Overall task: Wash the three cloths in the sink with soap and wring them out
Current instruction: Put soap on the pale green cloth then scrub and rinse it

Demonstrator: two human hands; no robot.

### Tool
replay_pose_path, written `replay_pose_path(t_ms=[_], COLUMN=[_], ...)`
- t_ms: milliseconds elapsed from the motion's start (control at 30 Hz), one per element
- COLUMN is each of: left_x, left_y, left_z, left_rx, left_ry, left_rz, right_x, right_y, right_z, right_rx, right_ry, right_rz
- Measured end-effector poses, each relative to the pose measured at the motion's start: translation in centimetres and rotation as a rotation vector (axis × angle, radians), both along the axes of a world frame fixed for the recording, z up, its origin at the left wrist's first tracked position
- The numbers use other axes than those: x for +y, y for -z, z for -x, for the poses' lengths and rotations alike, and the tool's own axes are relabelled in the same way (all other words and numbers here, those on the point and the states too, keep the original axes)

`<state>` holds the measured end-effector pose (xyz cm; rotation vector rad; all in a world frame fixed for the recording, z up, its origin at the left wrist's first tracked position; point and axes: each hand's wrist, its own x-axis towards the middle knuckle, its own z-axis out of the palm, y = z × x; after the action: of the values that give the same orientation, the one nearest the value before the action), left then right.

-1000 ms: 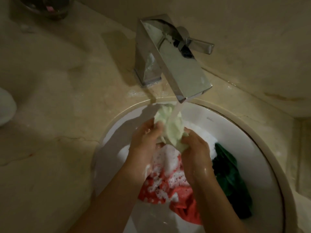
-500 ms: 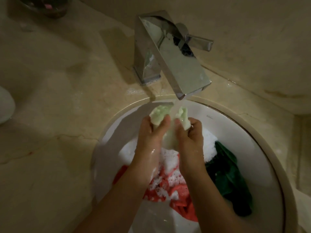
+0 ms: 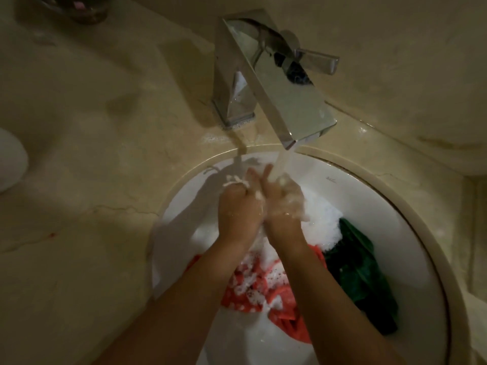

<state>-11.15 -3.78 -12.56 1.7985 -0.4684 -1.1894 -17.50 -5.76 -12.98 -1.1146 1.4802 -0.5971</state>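
Observation:
Both my hands are together under the running water of the chrome tap (image 3: 274, 83), over the white sink (image 3: 395, 206). My left hand (image 3: 237, 206) grips a bunched pale green cloth (image 3: 234, 181), of which only small soapy bits show above the fingers. My right hand (image 3: 282, 198) is pressed against the left and grips the same cloth, with the stream hitting it. A red cloth (image 3: 263, 291) covered in foam lies in the basin under my forearms. A dark green cloth (image 3: 361, 275) lies to its right.
A beige marble counter (image 3: 92, 180) surrounds the basin. A white rounded object (image 3: 10, 159) sits at the left edge. A dark glass container (image 3: 79, 9) stands at the top left. White suds (image 3: 321, 219) pile in the sink beside my right hand.
The pale green cloth, earlier held loosely and stretched between my hands, is now squeezed tight inside both fists. My hands have come together under the stream.

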Motion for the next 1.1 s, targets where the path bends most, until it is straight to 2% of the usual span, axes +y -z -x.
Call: replay_pose_path(t_ms=[167,267,400,500,600,700,800,900,967,1033,1100], left_x=[-0.5,0.2,1.5,1.8,1.5,1.5,2.0,2.4,2.5,2.0,1.6], left_y=[-1.1,-1.4,-1.5,-1.1,-1.0,-1.0,-1.2,-1.6,-1.6,-0.9,-0.7], left_z=[-0.1,-0.5,-0.8,-0.6,-1.0,-0.7,0.1,1.0,1.8,2.7,2.7], left_rx=[0.311,0.421,0.556,0.778,0.909,0.861,0.825,0.804,0.607,0.27,0.096], left_ry=[0.015,-0.017,-0.115,-0.214,-0.301,-0.301,-0.312,-0.281,-0.146,-0.013,-0.078], left_rz=[-0.086,-0.012,-0.003,0.03,0.116,0.146,0.066,0.055,0.095,0.13,0.157], right_x=[-0.7,-0.8,0.3,2.2,3.6,4.8,4.4,3.5,3.3,3.2,2.7], right_y=[-2.1,-3.4,-3.9,-3.7,-3.1,-2.4,-2.5,-1.5,-0.6,0.1,0.4], right_z=[-0.1,1.3,3.3,4.0,4.3,4.0,3.4,2.3,1.4,0.7,0.4], right_rx=[-0.006,-0.06,-0.012,-0.04,-0.101,-0.21,-0.307,-0.275,-0.238,-0.081,0.046], right_ry=[0.234,0.352,0.37,0.385,0.391,0.388,0.38,0.376,0.306,0.161,0.129], right_rz=[-0.06,-0.082,0.109,0.25,0.262,0.235,0.311,0.175,0.09,0.13,0.222])
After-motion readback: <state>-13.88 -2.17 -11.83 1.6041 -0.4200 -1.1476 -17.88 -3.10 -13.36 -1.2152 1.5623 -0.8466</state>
